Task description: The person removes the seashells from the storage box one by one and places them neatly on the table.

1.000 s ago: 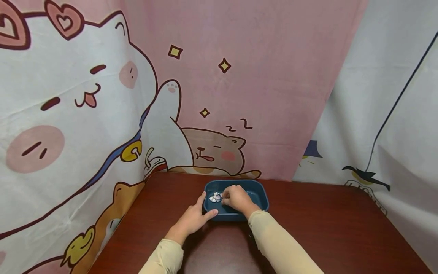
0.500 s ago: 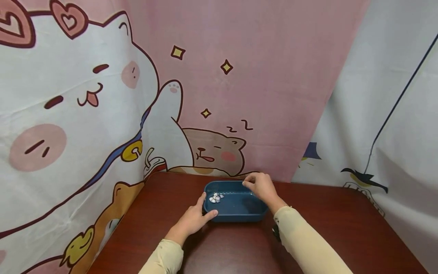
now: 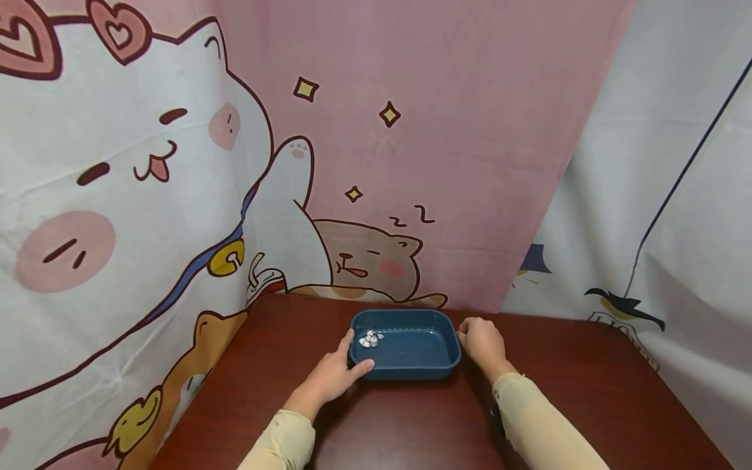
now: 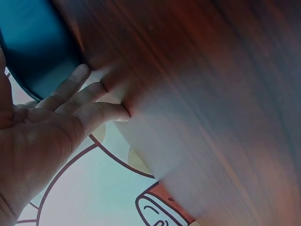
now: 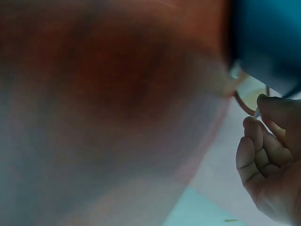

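A dark blue rectangular tray point(image 3: 405, 374) stands on the table in the head view. Several small white pieces with purplish marks point(image 3: 371, 339), shell-like in look, lie in a cluster at its left end. My left hand point(image 3: 330, 377) rests against the tray's left end, thumb at the front corner; in the left wrist view its fingers point(image 4: 94, 92) are extended beside the tray wall. Just outside the tray's right end is my right hand point(image 3: 483, 343). The right wrist view shows its thumb and forefinger pinching a small white piece point(image 5: 257, 113), mostly hidden by the fingertips.
The reddish-brown table point(image 3: 388, 424) reaches back to a cloth backdrop point(image 3: 470, 163) printed with cartoon animals. Cloth also hangs along the left and right sides, and a dark line runs down the right one.
My right hand has lifted from the white pieces, crossed over the tray to the right, and come down outside its right end. The left hand and tray stay in place.
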Motion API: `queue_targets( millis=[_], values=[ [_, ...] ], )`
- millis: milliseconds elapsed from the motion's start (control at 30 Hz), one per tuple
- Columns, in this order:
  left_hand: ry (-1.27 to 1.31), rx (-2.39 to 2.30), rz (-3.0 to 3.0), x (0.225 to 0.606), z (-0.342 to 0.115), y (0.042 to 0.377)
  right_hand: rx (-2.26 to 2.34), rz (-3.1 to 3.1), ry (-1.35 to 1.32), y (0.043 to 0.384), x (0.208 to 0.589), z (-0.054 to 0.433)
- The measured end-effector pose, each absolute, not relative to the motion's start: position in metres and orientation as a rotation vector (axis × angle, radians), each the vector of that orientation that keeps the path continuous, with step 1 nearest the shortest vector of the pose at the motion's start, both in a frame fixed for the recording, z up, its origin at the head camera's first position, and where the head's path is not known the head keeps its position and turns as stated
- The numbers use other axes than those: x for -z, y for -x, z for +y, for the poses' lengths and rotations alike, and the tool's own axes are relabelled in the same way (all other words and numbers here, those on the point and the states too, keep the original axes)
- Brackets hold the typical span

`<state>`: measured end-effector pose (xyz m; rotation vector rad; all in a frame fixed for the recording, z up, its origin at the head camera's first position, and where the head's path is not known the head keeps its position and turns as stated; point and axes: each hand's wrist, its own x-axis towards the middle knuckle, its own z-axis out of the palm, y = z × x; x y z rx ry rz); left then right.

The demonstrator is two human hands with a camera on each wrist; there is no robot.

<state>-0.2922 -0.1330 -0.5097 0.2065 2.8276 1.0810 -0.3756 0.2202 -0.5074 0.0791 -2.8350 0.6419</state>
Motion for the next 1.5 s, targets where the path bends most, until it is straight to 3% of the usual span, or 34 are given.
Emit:
queue_targets(
  millis=[267, 867, 1500],
  values=[
    [-0.198, -1.080, 2.835, 0.510, -0.132, 0.290, -0.479, -2.895, -0.154, 0.374, 0.524, 0.222],
    [-0.204, -1.084, 2.842, 0.509, -0.134, 0.289, -0.277, -3.043, -0.348, 0.372, 0.518, 0.221],
    [-0.191, -1.074, 2.830, 0.510, -0.132, 0.291, -0.369, -2.962, -0.502, 0.377, 0.527, 0.232]
  ],
)
